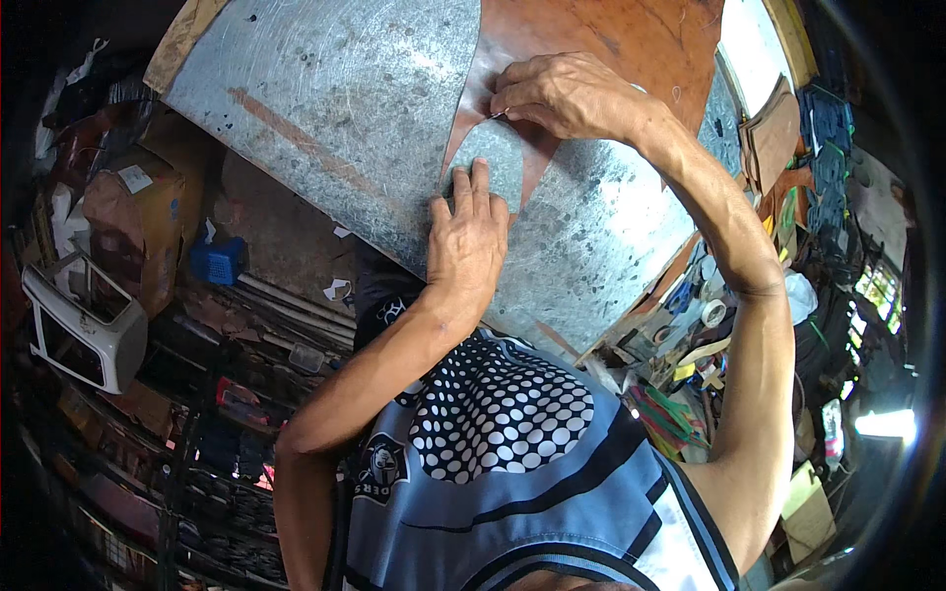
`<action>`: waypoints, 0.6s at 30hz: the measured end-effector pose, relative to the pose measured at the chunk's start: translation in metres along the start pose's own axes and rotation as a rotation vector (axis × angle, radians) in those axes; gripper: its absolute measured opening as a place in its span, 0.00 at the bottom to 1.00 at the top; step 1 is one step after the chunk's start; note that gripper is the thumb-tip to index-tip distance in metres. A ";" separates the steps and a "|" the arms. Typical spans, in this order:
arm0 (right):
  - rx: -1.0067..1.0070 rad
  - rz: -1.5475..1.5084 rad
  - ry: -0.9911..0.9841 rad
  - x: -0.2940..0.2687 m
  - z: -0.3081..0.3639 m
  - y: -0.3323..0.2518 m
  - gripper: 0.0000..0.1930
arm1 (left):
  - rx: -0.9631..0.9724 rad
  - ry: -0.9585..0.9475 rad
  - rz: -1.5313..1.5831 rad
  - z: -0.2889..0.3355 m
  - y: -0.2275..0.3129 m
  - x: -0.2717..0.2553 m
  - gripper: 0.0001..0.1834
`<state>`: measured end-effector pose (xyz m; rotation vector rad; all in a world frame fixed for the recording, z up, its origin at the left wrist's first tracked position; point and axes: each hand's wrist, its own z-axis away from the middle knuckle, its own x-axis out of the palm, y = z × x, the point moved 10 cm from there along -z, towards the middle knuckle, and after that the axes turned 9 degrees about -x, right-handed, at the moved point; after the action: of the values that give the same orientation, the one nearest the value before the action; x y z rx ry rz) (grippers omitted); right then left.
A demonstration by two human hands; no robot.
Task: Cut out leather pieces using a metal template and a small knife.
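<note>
A brown leather sheet (621,34) lies across a worn grey metal-topped table (365,79). On a narrow part of the leather rests a grey, rounded flat template (496,148). My left hand (468,231) lies on the template's near part, its fingers stretched out and pressing down. At the template's far edge, my right hand (567,94) has its thumb and fingers pinched together, tips close to the leather. Something small and thin shows at those fingertips, too little of it to name.
Brown flat pieces (771,133) stack by the table's right edge, near a roll of tape (713,313) among clutter. Left of the table are a blue plastic basket (218,260), a cardboard box (138,222) and a white frame-like casing (89,325).
</note>
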<state>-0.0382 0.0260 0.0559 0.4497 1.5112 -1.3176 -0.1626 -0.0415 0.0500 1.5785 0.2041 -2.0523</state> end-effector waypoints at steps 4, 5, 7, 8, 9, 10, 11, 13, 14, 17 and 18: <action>0.033 -0.023 0.013 -0.003 0.002 -0.001 0.11 | 0.001 -0.021 -0.027 0.000 -0.001 0.001 0.13; 0.070 -0.053 -0.039 0.001 0.003 0.001 0.12 | 0.006 -0.025 -0.038 0.000 -0.001 0.002 0.13; 0.065 -0.055 0.005 0.003 0.007 0.002 0.12 | 0.003 -0.020 -0.030 0.000 0.000 0.003 0.13; 0.058 -0.056 0.049 0.001 0.010 0.002 0.12 | 0.000 -0.015 -0.023 0.000 0.000 0.003 0.13; 0.060 -0.056 0.050 0.002 0.011 0.002 0.12 | 0.001 -0.016 -0.024 0.000 0.000 0.002 0.13; 0.077 -0.073 0.045 0.003 0.013 0.003 0.12 | 0.000 -0.020 -0.024 0.000 0.000 0.002 0.13; 0.095 -0.089 0.039 0.003 0.014 0.004 0.12 | -0.002 -0.025 -0.024 -0.001 0.000 0.002 0.14; 0.118 -0.106 0.026 0.005 0.018 0.005 0.12 | 0.003 -0.025 -0.029 -0.001 0.000 0.002 0.14; 0.141 -0.124 0.012 0.008 0.020 0.007 0.12 | 0.007 -0.025 -0.033 -0.001 0.000 0.002 0.15; 0.165 -0.128 0.037 0.010 0.025 0.006 0.12 | 0.026 -0.045 -0.042 -0.002 0.001 0.002 0.16; 0.167 -0.126 0.041 0.012 0.027 0.005 0.12 | 0.030 -0.043 -0.044 -0.002 0.001 0.002 0.16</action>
<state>-0.0267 -0.0003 0.0471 0.4970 1.4883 -1.5494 -0.1606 -0.0423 0.0479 1.5592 0.1950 -2.1300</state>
